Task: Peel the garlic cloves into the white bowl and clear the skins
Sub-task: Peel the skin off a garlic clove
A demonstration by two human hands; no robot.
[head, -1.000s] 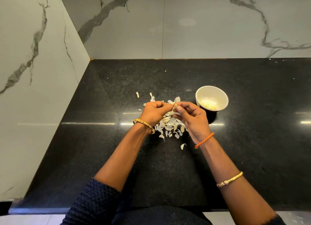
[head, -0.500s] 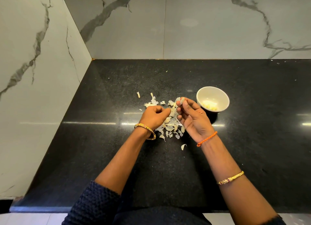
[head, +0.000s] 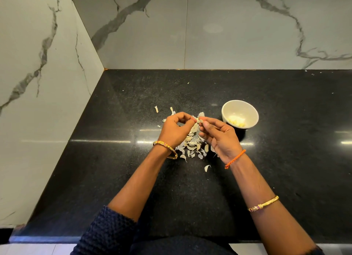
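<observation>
Here, I peel a garlic clove [head: 196,120] over the skins [head: 192,146].
My left hand [head: 176,130] and right hand [head: 219,135] both pinch it above the black bench [head: 114,159]; peeled cloves [head: 237,120] lie in the white bowl [head: 240,106] just right.

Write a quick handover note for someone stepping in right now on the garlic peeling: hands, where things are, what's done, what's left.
Left hand: fingers curled, pinching a garlic clove over the skin pile.
Right hand: fingers pinching the same clove from the other side, mid-peel.
White bowl: on the black counter, just right of the hands, with peeled cloves inside.
Skins: heaped under the hands, a few strays around.
Done: some cloves peeled.
Left: finish this clove, drop it in the bowl, clear the skins. Unpeeled cloves in the pile cannot be told.
</observation>
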